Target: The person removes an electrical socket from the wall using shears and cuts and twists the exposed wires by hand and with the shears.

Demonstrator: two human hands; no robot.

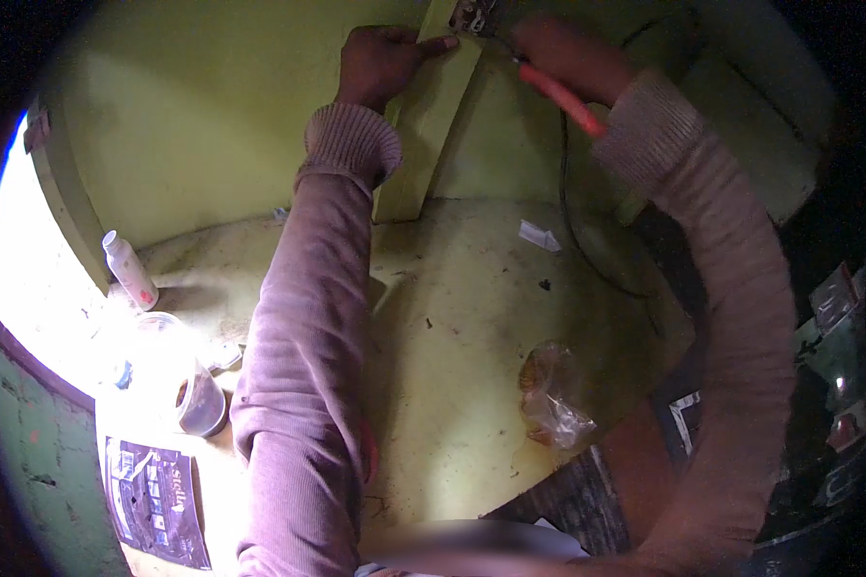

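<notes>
My left hand (383,65) rests against the yellow-green wooden post (441,120). Its thumb stretches across the post's face, apart from the other fingers, and I see nothing held. Near the thumb tip, a small metal electrical fitting (473,16) sits at the top of the post, partly cut off by the view's edge. My right hand (577,60), slightly blurred, is closed on red-handled pliers (566,99). The pliers' dark end points up and left toward the fitting; their jaws are hard to make out. Below that hand, a dark cable (565,183) hangs down the wall.
On the pale surface stand a white bottle (131,271) and a clear plastic tub (200,402). A crumpled clear plastic bag (558,404) lies right of my left arm. A black printed packet (159,502) lies at lower left, beside bright light. Dark clutter fills the right edge.
</notes>
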